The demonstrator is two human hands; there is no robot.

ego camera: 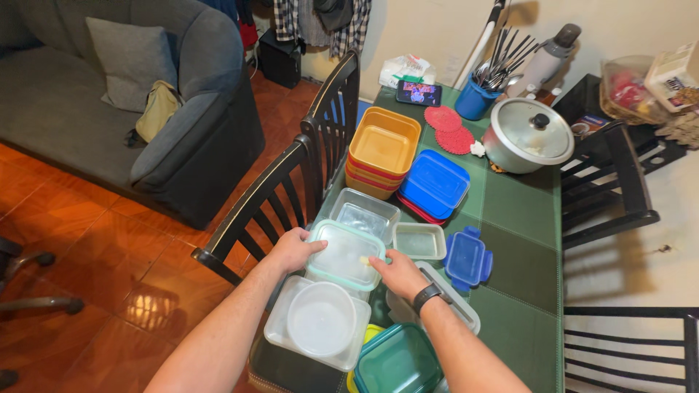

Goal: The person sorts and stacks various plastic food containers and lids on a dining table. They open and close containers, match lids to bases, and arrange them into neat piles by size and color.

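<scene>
My left hand [293, 249] grips the left edge of a clear rectangular container with a pale green lid [344, 255]. My right hand [397, 273], a dark watch on its wrist, presses on the right edge of that same lid. The container sits on the green table [517, 218]. Just beyond it stands a clear open container [364, 212]. In front of it lie clear flat lids with a round white lid [320, 319] on top.
Stacked orange tubs [383, 149], blue lids [435, 183], a small clear tub [419, 241] and a small blue lid [467, 257] lie further along. A metal pot [527, 135], blue utensil cup [476, 98] and phone [419, 93] stand at the far end. Dark chairs [291, 189] flank the table.
</scene>
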